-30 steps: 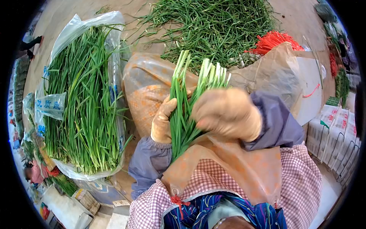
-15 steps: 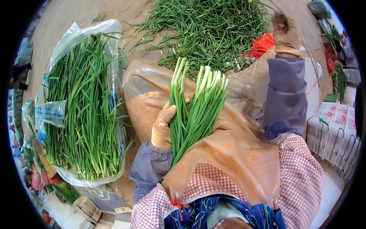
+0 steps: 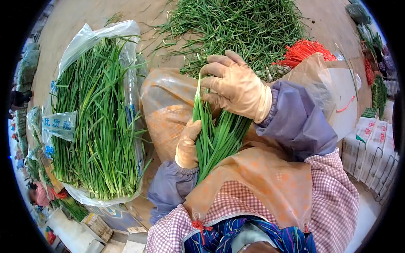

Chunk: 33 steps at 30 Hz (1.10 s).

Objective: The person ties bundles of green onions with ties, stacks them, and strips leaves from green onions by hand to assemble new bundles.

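Note:
My left hand, in a tan glove, is wrapped round a bunch of green stalks over my lap. Across the upper part of the bunch lies my right hand, gloved too, with its fingers apart and bent at the white ends, most of which it hides. Whether it pinches a stalk cannot be made out. Left of my knees, an open clear plastic bag holds a big pile of long green stalks.
A heap of loose green leaves lies on the ground ahead. Red ties sit at its right, near a white board. White wrapped crates stand at the right. A person in pink is at the far left.
My right hand has come back from the red ties at the upper right to the top of the bunch. My left hand still holds the bunch.

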Tool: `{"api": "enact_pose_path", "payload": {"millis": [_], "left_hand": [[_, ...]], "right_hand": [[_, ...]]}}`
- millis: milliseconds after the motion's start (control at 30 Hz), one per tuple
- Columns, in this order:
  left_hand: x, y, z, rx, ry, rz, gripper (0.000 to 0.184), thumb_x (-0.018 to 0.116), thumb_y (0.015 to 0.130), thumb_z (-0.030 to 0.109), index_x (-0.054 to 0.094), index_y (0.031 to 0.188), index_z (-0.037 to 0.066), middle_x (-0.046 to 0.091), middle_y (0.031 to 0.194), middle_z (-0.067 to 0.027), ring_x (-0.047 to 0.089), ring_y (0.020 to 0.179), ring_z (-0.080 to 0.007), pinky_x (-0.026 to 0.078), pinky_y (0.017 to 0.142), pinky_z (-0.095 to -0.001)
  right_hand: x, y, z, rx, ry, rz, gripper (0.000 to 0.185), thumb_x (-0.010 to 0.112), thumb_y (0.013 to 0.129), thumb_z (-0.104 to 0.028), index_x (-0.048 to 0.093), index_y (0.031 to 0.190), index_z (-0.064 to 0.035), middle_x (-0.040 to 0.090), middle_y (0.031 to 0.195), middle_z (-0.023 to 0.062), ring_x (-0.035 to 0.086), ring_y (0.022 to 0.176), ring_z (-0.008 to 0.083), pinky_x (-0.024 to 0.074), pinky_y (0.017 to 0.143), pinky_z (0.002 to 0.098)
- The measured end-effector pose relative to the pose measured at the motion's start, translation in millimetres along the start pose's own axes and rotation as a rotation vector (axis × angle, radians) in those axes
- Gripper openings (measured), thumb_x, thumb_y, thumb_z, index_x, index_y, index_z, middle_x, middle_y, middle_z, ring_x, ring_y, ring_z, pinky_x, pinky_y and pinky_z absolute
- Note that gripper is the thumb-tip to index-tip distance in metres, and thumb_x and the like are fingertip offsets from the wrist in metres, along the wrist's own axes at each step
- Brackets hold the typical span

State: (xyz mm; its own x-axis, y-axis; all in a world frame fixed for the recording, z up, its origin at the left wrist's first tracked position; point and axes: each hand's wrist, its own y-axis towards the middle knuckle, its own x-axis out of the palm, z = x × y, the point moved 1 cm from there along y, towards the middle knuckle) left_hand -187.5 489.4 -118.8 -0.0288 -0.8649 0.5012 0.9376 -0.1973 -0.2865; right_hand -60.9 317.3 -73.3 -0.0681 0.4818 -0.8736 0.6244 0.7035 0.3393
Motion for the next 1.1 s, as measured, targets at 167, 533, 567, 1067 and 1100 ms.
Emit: {"api": "enact_pose_path", "payload": {"millis": [167,533,567,1067,1100], "left_hand": [[14,6,12,-0.256,-0.31,0.095,0.045,0.056,0.092,0.027,0.048,0.126,0.0,0.061,0.104,-0.0072,0.062,0.09,-0.0168,0.053,0.082,-0.0314],[6,7,0,-0.282,-0.345,0.026,0.069,0.057,0.092,0.042,0.036,0.142,-0.001,0.059,0.119,-0.0098,0.059,0.107,-0.0194,0.048,0.095,-0.0346],[11,9,5,-0.306,-0.349,0.046,0.07,0.056,0.092,0.042,0.035,0.144,0.0,0.058,0.122,-0.0108,0.058,0.11,-0.0207,0.047,0.098,-0.0358],[4,2,-8,-0.27,-0.325,-0.023,0.079,0.056,0.09,0.057,0.041,0.138,-0.003,0.054,0.132,-0.0126,0.054,0.119,-0.0224,0.044,0.102,-0.036],[3,2,-9,-0.259,-0.29,-0.016,0.081,0.056,0.089,0.06,0.041,0.138,-0.004,0.055,0.131,-0.0123,0.054,0.118,-0.0219,0.044,0.102,-0.0356]], "right_hand": [[1,0,2,0.041,-0.043,-0.056,0.029,0.065,0.085,-0.037,0.066,0.106,-0.0171,0.057,0.121,0.0097,0.05,0.121,0.0308,0.0308,0.104,0.0536],[-4,-5,9,0.51,1.168,0.099,0.01,0.068,0.086,-0.015,0.071,0.092,-0.0066,0.061,0.124,0.0127,0.059,0.108,0.0204,0.0447,0.095,0.0343],[-18,-5,15,0.622,1.345,0.169,0.013,0.065,0.09,-0.014,0.07,0.095,-0.0038,0.065,0.118,0.0146,0.062,0.104,0.0231,0.0467,0.096,0.0371],[6,-10,-32,0.236,0.007,-0.25,0.022,0.071,0.078,-0.025,0.066,0.096,-0.012,0.065,0.078,0.0065,0.064,0.069,0.0274,0.0488,0.066,0.0408],[8,-11,-30,0.216,0.081,-0.196,0.023,0.07,0.079,-0.024,0.065,0.097,-0.0123,0.064,0.077,0.0065,0.064,0.068,0.0274,0.0487,0.066,0.04]]}}
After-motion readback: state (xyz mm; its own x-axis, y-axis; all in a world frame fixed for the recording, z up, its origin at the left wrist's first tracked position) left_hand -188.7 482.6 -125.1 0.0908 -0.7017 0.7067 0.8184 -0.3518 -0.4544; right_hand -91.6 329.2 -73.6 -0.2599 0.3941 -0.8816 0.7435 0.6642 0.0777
